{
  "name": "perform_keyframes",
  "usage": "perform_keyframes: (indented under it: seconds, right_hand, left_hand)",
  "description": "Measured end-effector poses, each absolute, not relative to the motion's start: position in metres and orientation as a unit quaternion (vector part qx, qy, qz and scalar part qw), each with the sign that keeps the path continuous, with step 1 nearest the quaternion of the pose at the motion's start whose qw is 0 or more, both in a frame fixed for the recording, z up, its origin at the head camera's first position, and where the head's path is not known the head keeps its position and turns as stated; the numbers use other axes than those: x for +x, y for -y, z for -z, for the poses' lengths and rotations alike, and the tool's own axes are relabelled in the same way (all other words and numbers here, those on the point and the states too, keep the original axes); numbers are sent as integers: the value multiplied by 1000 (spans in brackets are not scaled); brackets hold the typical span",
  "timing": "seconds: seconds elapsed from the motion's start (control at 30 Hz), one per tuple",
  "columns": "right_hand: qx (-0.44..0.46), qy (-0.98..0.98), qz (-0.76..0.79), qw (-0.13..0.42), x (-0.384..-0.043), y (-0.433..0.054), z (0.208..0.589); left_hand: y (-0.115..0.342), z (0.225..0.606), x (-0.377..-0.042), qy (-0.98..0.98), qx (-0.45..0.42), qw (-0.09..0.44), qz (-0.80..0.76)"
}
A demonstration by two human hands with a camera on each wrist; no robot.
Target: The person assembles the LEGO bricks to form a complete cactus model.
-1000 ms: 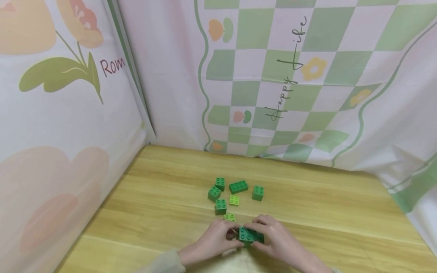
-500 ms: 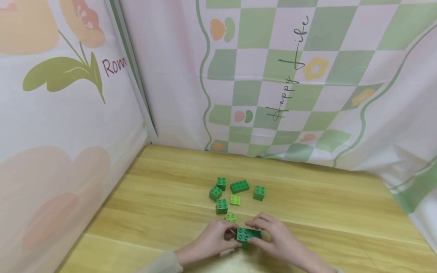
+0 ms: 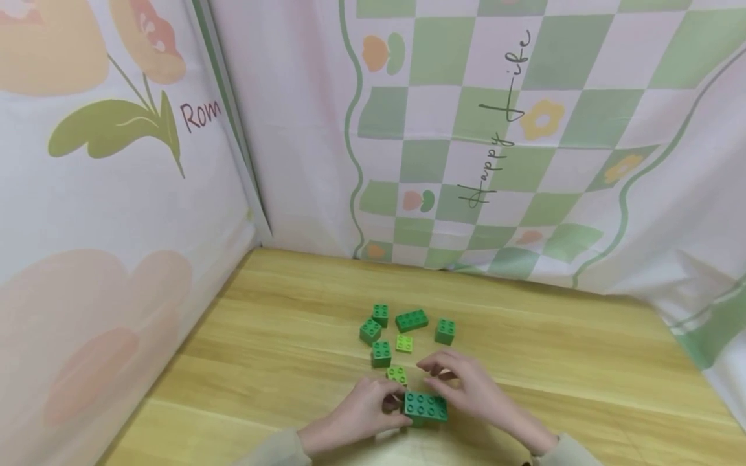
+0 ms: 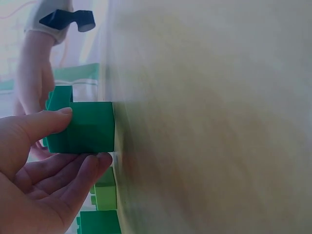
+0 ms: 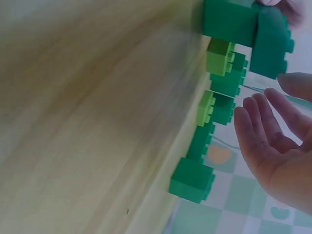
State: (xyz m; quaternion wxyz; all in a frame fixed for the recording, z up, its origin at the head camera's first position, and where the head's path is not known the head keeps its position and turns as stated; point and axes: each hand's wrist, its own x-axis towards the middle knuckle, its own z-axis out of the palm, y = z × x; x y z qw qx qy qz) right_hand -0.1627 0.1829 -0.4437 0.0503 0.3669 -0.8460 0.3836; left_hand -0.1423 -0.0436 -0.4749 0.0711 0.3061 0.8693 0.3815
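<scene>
A long green building brick (image 3: 426,406) with two rows of studs lies on top of a squarer green brick (image 4: 92,127), its right end overhanging. My left hand (image 3: 362,412) pinches this stack at its left end; in the left wrist view the thumb presses one side and the fingers lie along the opposite side. The stack stands close over the table. Just beyond the overhanging end, my right hand (image 3: 469,387) holds nothing, its fingers loosely bent. In the right wrist view, the right thumb (image 5: 296,85) is right by the long brick's end.
Behind the hands, several square dark green bricks (image 3: 381,354) are scattered on the wooden table (image 3: 280,362). A long green brick (image 3: 412,320) lies farther back, a lone square one (image 3: 445,331) to its right. Two flatter lime bricks (image 3: 404,343) sit among them. Printed curtains (image 3: 303,162) border the table.
My right hand has let go of the long brick, lifting its fingers and thumb off and drawing back to the right. The left hand keeps its grip on the stack.
</scene>
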Motion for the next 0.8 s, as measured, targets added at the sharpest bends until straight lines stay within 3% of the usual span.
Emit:
perform_keyframes:
  seconds: [0.53,0.8]
  right_hand:
    - [327,865,-367,-97,-194,-177,456]
    - [333,862,-364,-116,-202,-169,459]
  left_hand:
    - [44,473,-142,-867,304,79,-386]
    - [44,474,-142,-865,299,83,-393]
